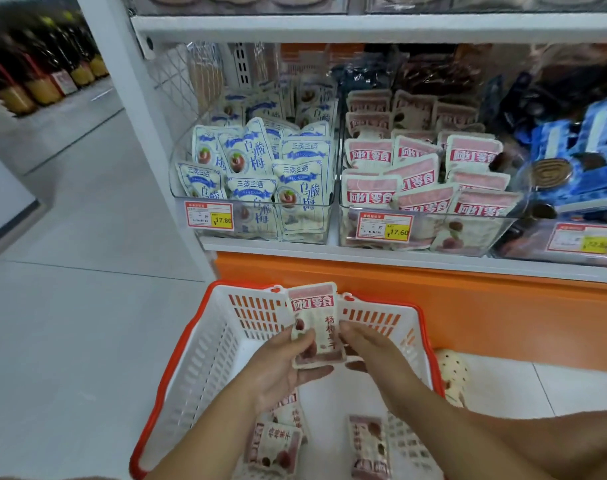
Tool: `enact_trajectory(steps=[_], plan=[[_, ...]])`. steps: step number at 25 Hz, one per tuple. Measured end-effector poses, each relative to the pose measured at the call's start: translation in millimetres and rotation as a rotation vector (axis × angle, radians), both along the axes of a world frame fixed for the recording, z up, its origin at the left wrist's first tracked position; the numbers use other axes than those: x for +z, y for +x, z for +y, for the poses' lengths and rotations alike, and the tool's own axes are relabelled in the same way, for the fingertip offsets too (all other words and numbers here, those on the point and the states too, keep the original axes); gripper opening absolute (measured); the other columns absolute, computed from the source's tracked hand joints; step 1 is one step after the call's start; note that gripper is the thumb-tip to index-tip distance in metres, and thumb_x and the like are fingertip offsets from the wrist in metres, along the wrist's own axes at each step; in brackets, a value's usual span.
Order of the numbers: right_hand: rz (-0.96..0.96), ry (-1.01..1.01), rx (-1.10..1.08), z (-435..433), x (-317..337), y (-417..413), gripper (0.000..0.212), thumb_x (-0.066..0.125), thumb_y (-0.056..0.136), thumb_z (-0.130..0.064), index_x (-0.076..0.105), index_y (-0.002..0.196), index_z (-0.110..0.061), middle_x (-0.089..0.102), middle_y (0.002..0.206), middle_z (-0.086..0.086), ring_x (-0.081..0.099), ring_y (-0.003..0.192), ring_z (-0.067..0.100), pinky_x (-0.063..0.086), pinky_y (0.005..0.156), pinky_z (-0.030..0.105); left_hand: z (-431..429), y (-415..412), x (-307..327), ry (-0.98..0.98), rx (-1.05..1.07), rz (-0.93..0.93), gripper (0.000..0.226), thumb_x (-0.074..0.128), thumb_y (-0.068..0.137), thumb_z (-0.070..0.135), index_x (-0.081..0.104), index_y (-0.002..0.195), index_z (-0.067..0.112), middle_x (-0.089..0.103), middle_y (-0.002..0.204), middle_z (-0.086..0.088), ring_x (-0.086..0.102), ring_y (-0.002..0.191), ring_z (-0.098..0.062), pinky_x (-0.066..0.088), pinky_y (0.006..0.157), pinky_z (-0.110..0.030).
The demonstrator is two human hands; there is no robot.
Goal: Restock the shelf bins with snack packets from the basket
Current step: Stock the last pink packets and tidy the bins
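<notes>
pale tiled floor (70, 306) — white shelf upright (136, 98), orange base panel (468, 313), bottles (35, 81) far left

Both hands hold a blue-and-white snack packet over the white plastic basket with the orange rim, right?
No. The head view shows a pink-and-white snack packet with a red label, not blue-and-white. The left hand and right hand do hold it over the white plastic basket with the orange rim.

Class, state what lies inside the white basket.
Three pink snack packets show on the basket floor. The left hand, right hand and their held packet cover part of it; more may be hidden.
</notes>
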State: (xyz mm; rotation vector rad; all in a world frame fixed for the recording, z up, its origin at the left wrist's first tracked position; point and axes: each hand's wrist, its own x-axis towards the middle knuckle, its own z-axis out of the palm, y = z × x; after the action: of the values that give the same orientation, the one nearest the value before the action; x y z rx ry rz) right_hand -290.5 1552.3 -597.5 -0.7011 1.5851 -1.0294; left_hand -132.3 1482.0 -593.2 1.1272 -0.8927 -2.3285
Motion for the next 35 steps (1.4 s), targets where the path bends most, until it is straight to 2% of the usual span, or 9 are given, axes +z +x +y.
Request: enact_trajectory(steps=[5,11,15,17,20,24,29,32,35], plan=[[0.039,-0.107,-0.006,-7.5,38.1,-6.3,0.016,0.064,0.092,-0.028,0.068,0.108,-0.028,0.074,0.100,-0.012,0.069,0.097,0.012,0.053,0.083,0.029,-3.7,-14.2,33.2,-0.154,-0.087,-0.089,0.030,0.061,0.093,0.014,0.063,0.123,0.015,0.071,0.113,-0.014,0.068,0.105,-0.033,0.055,0.091,-0.047],[0.056,-0.180,-0.040,-16.1,86.1,-26.4,0.017,0.066,0.091,-0.017,0.068,0.107,-0.019,0.076,0.099,-0.005,0.072,0.090,0.015,0.055,0.084,0.035,-16.1,-33.5,87.5,-0.574,-0.089,-0.343,0.017,0.059,0.094,0.034,0.070,0.098,0.022,0.074,0.081,-0.001,0.072,0.078,-0.012,0.061,0.076,-0.033],[0.079,-0.313,-0.024,-25.1,128.7,-44.0,0.020,0.068,0.089,-0.014,0.069,0.108,-0.017,0.076,0.101,-0.002,0.072,0.095,0.016,0.054,0.090,0.036,-30.7,-46.7,135.4,-0.945,-0.103,-0.437,0.027,0.056,0.096,0.037,0.064,0.076,0.020,0.059,0.052,0.013,0.052,0.049,0.002,0.043,0.054,-0.015],[0.119,-0.369,-0.054,-34.4,148.6,-53.3,0.016,0.068,0.089,-0.014,0.070,0.105,-0.017,0.076,0.098,-0.002,0.072,0.092,0.014,0.055,0.086,0.033,-42.4,-57.3,152.9,-1.097,-0.100,-0.461,0.029,0.051,0.096,0.042,0.068,0.085,0.021,0.057,0.058,0.009,0.051,0.052,-0.004,0.040,0.058,-0.022],[0.186,-0.415,-0.178,-61.6,181.4,-75.3,0.009,0.067,0.090,-0.014,0.069,0.099,-0.014,0.077,0.090,-0.003,0.073,0.079,0.011,0.056,0.066,0.023,-66.8,-69.5,166.2,-1.344,-0.069,-0.539,0.030,0.046,0.099,0.042,0.062,0.123,0.033,0.067,0.093,0.014,0.057,0.077,0.001,0.041,0.068,-0.014],[0.315,-0.422,-0.365,-116.9,210.2,-121.9,0.009,0.071,0.086,-0.012,0.070,0.095,-0.010,0.076,0.091,0.002,0.071,0.080,0.016,0.055,0.072,0.032,-107.6,-84.8,175.1,-1.750,-0.043,-0.799,0.039,0.048,0.099,0.036,0.052,0.137,0.031,0.057,0.130,0.011,0.042,0.121,-0.010,0.030,0.097,-0.020],[0.407,-0.372,-0.353,-165.1,215.1,-147.8,0.021,0.076,0.081,-0.011,0.071,0.101,-0.009,0.074,0.095,0.005,0.070,0.085,0.020,0.053,0.077,0.032,-141.7,-108.4,174.2,-1.921,-0.159,-0.962,0.035,0.045,0.099,0.041,0.059,0.130,0.031,0.053,0.133,0.016,0.037,0.118,-0.013,0.032,0.101,-0.027],[0.630,-0.147,-0.125,-173.8,205.3,-147.2,0.025,0.081,0.077,-0.019,0.070,0.097,-0.009,0.075,0.088,0.008,0.070,0.078,0.025,0.054,0.069,0.035,-150.4,-112.9,174.3,-1.926,-0.159,-0.961,0.031,0.048,0.098,0.042,0.064,0.123,0.033,0.054,0.128,0.020,0.037,0.114,-0.011,0.031,0.098,-0.024],[0.729,-0.017,0.072,-170.4,207.9,-145.6,0.028,0.082,0.076,-0.025,0.065,0.096,-0.015,0.070,0.093,-0.003,0.062,0.075,0.010,0.045,0.059,0.023,-156.9,-113.8,181.8,-1.817,-0.060,-0.897,0.030,0.051,0.097,0.038,0.062,0.125,0.033,0.058,0.126,0.018,0.037,0.111,-0.009,0.031,0.093,-0.022]])
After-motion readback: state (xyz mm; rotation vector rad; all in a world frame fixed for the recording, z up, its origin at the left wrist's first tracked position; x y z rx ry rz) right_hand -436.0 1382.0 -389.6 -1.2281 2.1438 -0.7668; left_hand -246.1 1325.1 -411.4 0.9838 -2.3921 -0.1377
